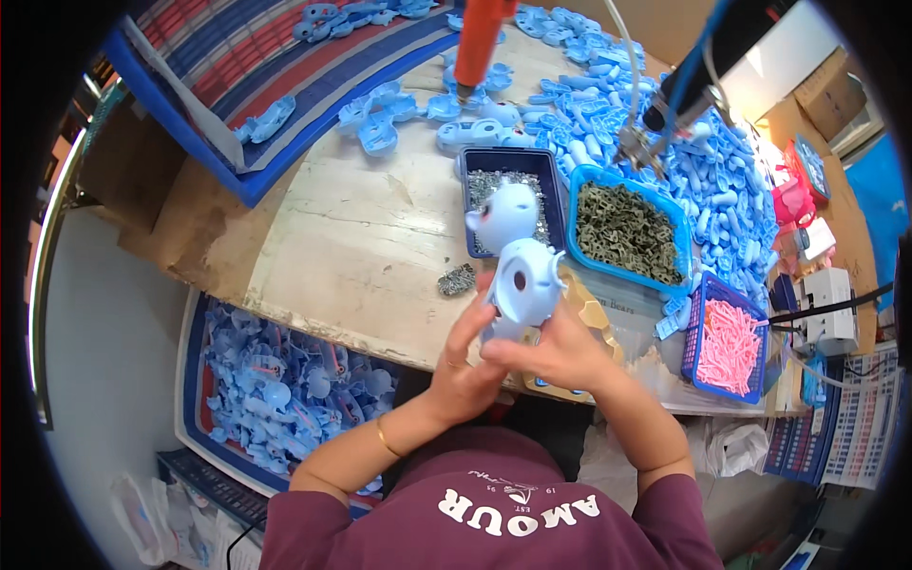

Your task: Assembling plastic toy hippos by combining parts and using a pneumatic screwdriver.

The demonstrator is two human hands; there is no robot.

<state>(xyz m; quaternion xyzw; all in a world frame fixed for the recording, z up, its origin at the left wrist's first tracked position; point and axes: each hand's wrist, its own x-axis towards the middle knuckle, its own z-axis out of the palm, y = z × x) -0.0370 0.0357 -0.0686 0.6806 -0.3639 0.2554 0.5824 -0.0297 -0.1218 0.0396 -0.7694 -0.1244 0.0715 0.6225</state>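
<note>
Both of my hands hold a light blue plastic toy figure [528, 296] above the table's front edge. It has a rounded head-like end at the top and a body with a dark round hole. My left hand [465, 363] grips its lower left side. My right hand [568, 344] closes on its lower right side, thumb across the bottom. Just behind the toy stands a dark blue tray [472, 180] of small metal screws, partly hidden by it. A little pile of screws [457, 279] lies on the table left of the toy. Under my right hand is a yellow fixture [591, 309], partly covered.
Right of the screws, a blue basket [579, 249] holds dark greenish small parts. A purple basket [694, 332] contains pink sticks. Many blue shells [731, 190] heap at the back right. An orange-red tool [482, 47] hangs overhead. A bin of blue parts [275, 380] sits lower left.
</note>
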